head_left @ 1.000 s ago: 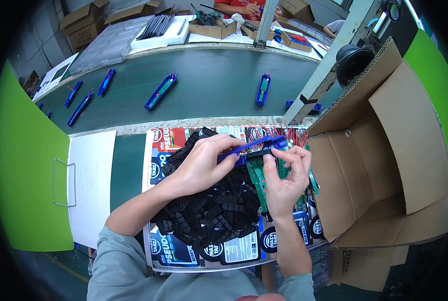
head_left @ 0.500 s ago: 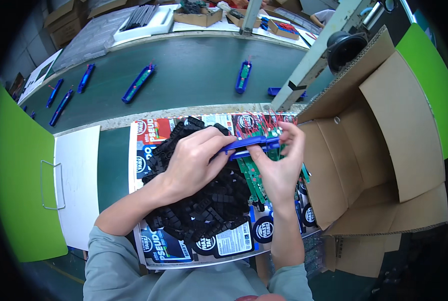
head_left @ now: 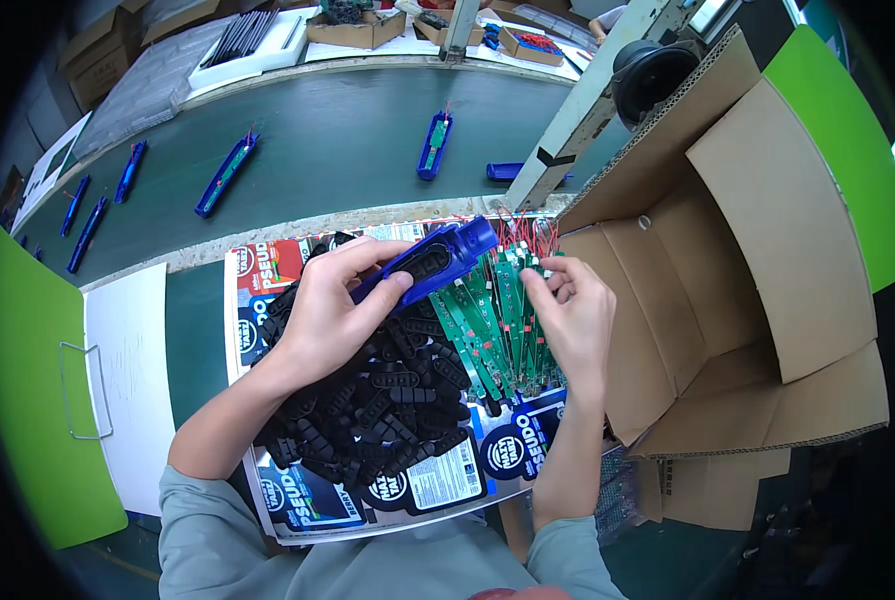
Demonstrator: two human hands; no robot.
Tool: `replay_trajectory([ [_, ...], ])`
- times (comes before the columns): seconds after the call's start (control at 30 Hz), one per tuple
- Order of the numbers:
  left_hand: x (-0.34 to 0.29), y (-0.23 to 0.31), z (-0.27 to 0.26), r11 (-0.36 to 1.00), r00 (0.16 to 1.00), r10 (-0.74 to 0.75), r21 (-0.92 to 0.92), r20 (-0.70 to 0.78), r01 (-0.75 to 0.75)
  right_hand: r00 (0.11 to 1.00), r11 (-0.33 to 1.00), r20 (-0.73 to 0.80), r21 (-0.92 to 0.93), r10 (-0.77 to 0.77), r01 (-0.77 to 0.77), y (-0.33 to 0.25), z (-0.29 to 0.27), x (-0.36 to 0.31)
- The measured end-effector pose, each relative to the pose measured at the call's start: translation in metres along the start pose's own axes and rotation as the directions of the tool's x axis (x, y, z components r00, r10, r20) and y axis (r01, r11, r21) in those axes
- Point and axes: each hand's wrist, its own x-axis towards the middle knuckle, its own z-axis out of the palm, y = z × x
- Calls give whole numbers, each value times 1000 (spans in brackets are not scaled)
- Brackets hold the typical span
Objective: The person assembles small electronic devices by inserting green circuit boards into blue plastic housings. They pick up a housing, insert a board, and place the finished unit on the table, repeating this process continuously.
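Observation:
My left hand [head_left: 329, 312] is closed round a long blue plastic housing [head_left: 461, 250], tilted up to the right. A black ribbed insert [head_left: 425, 264] lies in its hollow, next to my thumb. At the upper end of a heap of narrow green circuit boards [head_left: 489, 335], my right hand [head_left: 579, 322] has its thumb and forefinger closed at the edge of one board. Thin red wires [head_left: 535, 232] stick out from the boards' far ends. Beneath my left hand and to its right spreads a pile of black ribbed plastic pieces [head_left: 367, 415].
Printed cardboard [head_left: 432, 515] lies under the parts. An open carton [head_left: 767, 375] stands at the right, beside a metal post [head_left: 589, 125]. Blue housings with boards, one of them [head_left: 434, 146], rest on the green belt [head_left: 337, 130] beyond. A green panel [head_left: 42, 400] borders the left.
My right hand has let go of the blue housing and moved to the circuit boards. The left hand has turned the housing, showing the black insert. The whole view has shifted slightly.

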Motion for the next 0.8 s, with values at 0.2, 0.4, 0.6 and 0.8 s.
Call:
replay_trajectory([
  [0.2, 0, 0, -1, 999, 1000, -6, 40, 30, 5, 999, 995, 38, -103, 8, -4, -1, 7, -2],
  [0.4, -2, 3, 1, 998, 994, -59, 18, 89, 58, 1000, 991, 22, -134, 17, -14, 4, 10, -2],
  [0.6, -3, -3, 6, 1000, 999, 5, -3, 54, -5, 1000, 992, -16, -128, -1, -1, 6, 14, 2],
  [0.8, -4, -8, 5, 995, 991, -70, -59, 112, 77, 997, 940, -19, 333, 80, -69, -15, 8, 0],
])
